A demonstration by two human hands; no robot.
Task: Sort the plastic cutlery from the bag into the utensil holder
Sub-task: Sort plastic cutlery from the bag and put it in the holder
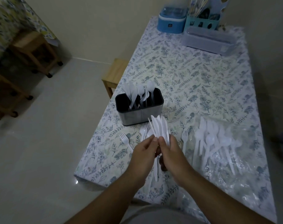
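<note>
I grasp a bundle of white plastic knives [160, 128] in both hands, my left hand [144, 152] and right hand [173, 152] pinching it, blades fanning toward the utensil holder [139, 109]. My hands hide the handles. More cutlery lies in the clear bag [218, 147] on the surface [202, 81], hard to count.

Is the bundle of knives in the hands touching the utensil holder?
Cannot tell. In the head view, the knife bundle tips overlap the utensil holder base, with no visible gap or contact.
</note>
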